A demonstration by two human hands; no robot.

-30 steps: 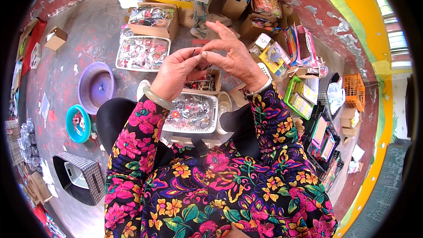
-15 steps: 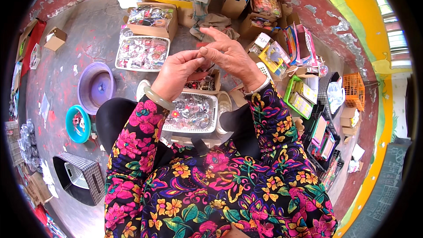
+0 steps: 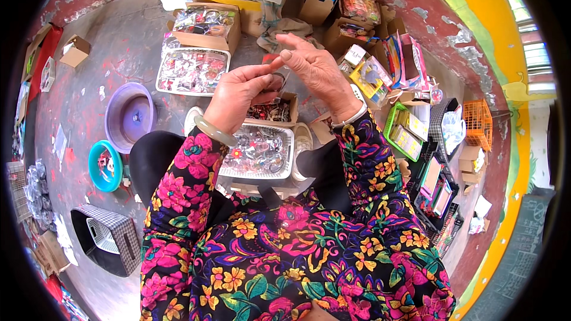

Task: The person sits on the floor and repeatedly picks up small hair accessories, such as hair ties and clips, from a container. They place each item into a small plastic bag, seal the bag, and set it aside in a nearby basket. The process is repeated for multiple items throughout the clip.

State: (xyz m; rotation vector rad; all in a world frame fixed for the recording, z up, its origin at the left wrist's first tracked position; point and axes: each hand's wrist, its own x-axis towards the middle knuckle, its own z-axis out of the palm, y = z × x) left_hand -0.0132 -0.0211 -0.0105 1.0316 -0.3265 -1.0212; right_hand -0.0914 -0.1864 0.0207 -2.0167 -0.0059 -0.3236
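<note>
In front of my chest, my left hand (image 3: 242,94), wearing a pale bangle, is closed in a pinch. Under its fingertips shows a small dark, glossy piece (image 3: 277,81), perhaps in clear film; its kind is hard to make out. My right hand (image 3: 321,77) is beside it, fingers stretched out and thumb close to the left fingertips. Below them, a cardboard box (image 3: 294,107) holds small dark and red pieces. Between my feet stands a white basket (image 3: 289,148) full of clear packets with small colourful items.
Another white basket (image 3: 159,80) of packets stands beyond, before a cardboard box (image 3: 234,31). Left are a purple basin (image 3: 112,122), a teal basin (image 3: 93,172) and a checked bin (image 3: 128,235). Right are a green basket (image 3: 389,129) and an orange crate (image 3: 479,122).
My right hand's thumb has lifted a little off the left fingertips, and its fingers have shifted slightly. More of the dark glossy piece shows below the left fingers.
</note>
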